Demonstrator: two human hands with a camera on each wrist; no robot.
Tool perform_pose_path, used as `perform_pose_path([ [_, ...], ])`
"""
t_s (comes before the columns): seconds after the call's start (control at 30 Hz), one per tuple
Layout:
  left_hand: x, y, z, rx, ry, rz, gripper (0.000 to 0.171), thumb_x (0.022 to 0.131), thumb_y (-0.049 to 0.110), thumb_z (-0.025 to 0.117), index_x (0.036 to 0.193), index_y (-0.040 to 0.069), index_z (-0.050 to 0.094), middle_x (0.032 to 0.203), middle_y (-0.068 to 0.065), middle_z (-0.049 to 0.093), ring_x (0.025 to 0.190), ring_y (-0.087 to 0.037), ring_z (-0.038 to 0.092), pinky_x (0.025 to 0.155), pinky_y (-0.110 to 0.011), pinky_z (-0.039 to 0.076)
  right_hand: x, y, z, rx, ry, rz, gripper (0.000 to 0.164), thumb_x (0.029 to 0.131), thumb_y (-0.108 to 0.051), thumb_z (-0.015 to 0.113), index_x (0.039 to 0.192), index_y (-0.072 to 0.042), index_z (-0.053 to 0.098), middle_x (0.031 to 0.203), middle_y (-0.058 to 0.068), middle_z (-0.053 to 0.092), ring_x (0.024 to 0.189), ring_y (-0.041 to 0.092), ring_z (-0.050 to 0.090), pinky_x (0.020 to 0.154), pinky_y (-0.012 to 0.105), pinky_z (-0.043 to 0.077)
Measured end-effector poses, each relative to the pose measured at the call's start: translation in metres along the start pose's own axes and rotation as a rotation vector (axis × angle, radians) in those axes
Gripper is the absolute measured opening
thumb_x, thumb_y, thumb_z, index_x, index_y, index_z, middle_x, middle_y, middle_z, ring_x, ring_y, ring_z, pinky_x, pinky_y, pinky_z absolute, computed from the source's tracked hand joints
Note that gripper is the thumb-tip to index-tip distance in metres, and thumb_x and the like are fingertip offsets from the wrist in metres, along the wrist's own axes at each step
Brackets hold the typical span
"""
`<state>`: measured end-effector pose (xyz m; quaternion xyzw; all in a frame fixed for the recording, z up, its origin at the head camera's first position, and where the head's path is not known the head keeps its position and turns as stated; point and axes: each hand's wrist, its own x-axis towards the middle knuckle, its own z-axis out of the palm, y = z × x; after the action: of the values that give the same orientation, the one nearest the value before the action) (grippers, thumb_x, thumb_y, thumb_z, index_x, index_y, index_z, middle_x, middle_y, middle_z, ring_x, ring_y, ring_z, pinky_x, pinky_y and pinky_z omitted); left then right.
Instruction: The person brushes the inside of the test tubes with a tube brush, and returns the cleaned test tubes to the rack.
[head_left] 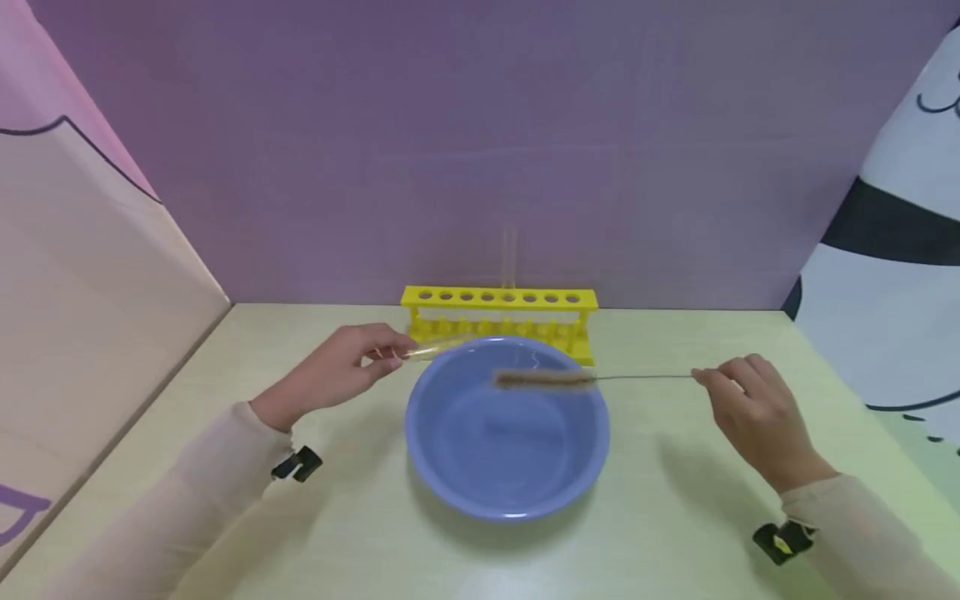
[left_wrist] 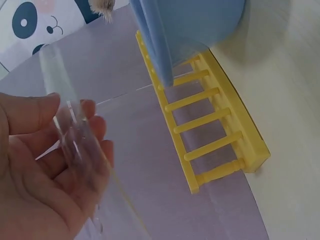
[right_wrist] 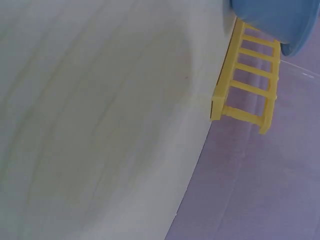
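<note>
My left hand (head_left: pixel 348 362) grips a clear test tube (head_left: pixel 441 346) between thumb and fingers, its far end at the basin's back left rim. In the left wrist view the tube (left_wrist: pixel 52 70) slants across the curled fingers (left_wrist: pixel 97 127). Pinched in my right hand (head_left: pixel 759 417) is the thin wire handle of a test tube brush (head_left: pixel 543 380). Its brown bristles lie level over the blue basin (head_left: pixel 510 458), pointing left toward the tube. Only the bristle tip (left_wrist: pixel 103 7) appears in the left wrist view, while the right wrist view shows neither hand nor brush.
Behind the basin stands a yellow test tube rack (head_left: pixel 498 298), its lower front partly hidden by the basin. One clear tube (head_left: pixel 509 260) rises upright from it. A purple backdrop (head_left: pixel 480 150) closes off the table's (head_left: pixel 360 500) rear edge, with printed cloth panels at both sides.
</note>
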<state>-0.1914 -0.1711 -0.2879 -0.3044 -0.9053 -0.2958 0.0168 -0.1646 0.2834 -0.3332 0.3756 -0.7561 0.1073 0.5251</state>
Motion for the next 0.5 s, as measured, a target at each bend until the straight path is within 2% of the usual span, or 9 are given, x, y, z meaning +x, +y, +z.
perform_pose_path([
  [0.13,-0.0019,0.0021,0.0019,-0.011,-0.105,-0.072,0.025,0.093,0.007,0.053,0.116,0.003,0.064,0.1,-0.001,0.066,0.088,-0.015,0.059,0.078,-0.036,0.05,-0.0002,0.0017,-0.0003,0.011,0.034,-0.023,0.035,0.096,-0.01,0.045,0.071,0.007,0.062,0.06,0.015,0.05,0.052,0.028,0.038,0.052,0.033,0.028],
  [0.33,0.0001,-0.0012,0.0019,-0.068,-0.2,-0.132,0.025,0.093,0.008,0.052,0.115,0.004,0.066,0.109,-0.009,0.066,0.094,-0.02,0.059,0.079,-0.039,0.05,-0.001,-0.0007,0.0006,0.014,0.048,-0.023,0.034,0.097,-0.01,0.045,0.072,0.006,0.062,0.06,0.015,0.05,0.052,0.028,0.038,0.051,0.033,0.029],
  [0.5,0.0049,-0.0039,0.0019,-0.148,-0.293,-0.193,0.026,0.094,0.008,0.05,0.114,0.008,0.067,0.111,-0.009,0.066,0.095,-0.02,0.06,0.08,-0.039,0.051,0.0007,-0.0032,0.002,0.022,0.08,-0.025,0.035,0.098,-0.012,0.047,0.072,0.006,0.062,0.06,0.015,0.049,0.051,0.027,0.038,0.051,0.033,0.028],
])
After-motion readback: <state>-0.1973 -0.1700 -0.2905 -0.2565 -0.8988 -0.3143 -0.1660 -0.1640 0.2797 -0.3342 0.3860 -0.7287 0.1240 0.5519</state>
